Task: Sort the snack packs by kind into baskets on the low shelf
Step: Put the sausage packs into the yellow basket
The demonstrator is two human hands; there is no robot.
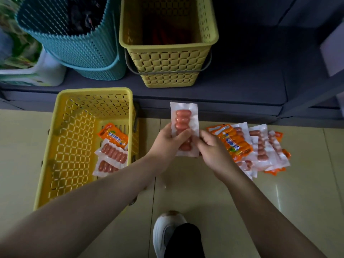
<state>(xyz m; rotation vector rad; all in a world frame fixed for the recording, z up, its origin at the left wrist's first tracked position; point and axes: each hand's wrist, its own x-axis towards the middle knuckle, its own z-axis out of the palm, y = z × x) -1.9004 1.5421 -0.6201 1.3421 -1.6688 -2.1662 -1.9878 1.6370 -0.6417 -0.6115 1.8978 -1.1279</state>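
A clear pack of small pink sausages is held upright above the floor, in front of the low shelf. My left hand grips its left side, thumb across the front. My right hand pinches its lower right edge. To the right on the floor lies a pile of packs, some clear, some orange. The yellow floor basket at left holds one orange pack and two clear sausage packs. On the shelf stands a yellow basket with dim reddish contents, and a teal basket.
The dark grey low shelf runs across the back, with a metal upright at right. A white container with green packaging stands at far left. My white shoe is on the tiled floor below my hands.
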